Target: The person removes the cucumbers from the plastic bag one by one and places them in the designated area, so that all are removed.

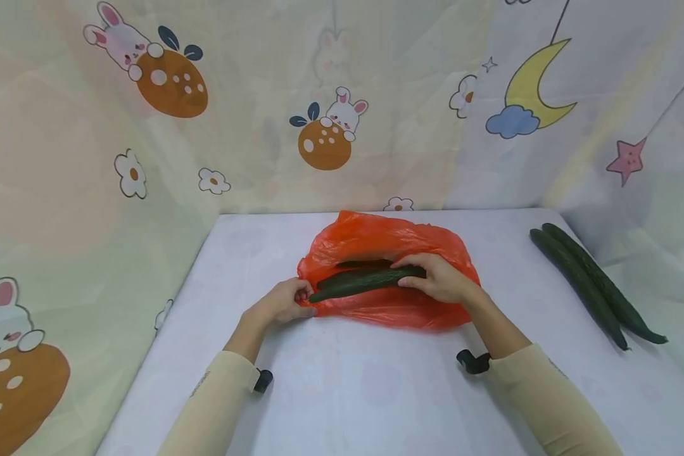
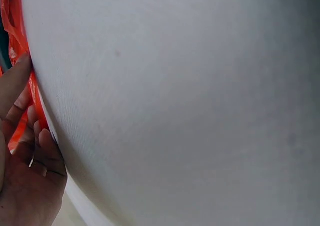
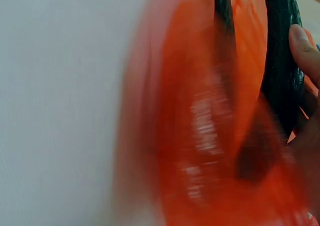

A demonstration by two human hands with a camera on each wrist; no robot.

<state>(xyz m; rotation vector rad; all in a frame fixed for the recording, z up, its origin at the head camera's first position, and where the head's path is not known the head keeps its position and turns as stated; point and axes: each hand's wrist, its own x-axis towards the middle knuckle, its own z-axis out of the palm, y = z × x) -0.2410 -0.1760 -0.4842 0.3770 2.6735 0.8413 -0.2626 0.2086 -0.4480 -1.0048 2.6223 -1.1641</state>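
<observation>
A crinkled orange-red plastic bag (image 1: 387,231) lies at the far middle of the table, its mouth spread toward me. My right hand (image 1: 447,278) grips the right end of a dark green cucumber (image 1: 370,280), which lies slanted across the bag's opening. In the right wrist view, the thumb presses along the side of that cucumber (image 3: 281,50). Behind it another cucumber (image 1: 365,263) shows partly inside the bag. At the bag's left edge, my left hand (image 1: 285,301) pinches the plastic close to the cucumber's left tip; the left wrist view shows thumb and fingers around the film (image 2: 35,93).
Two long cucumbers (image 1: 578,288) lie side by side along the table's right edge. White cloth covers the table (image 1: 342,392). A printed curtain (image 1: 262,114) rises behind and at both sides. Each sleeve has a small black device (image 1: 474,361) at its cuff.
</observation>
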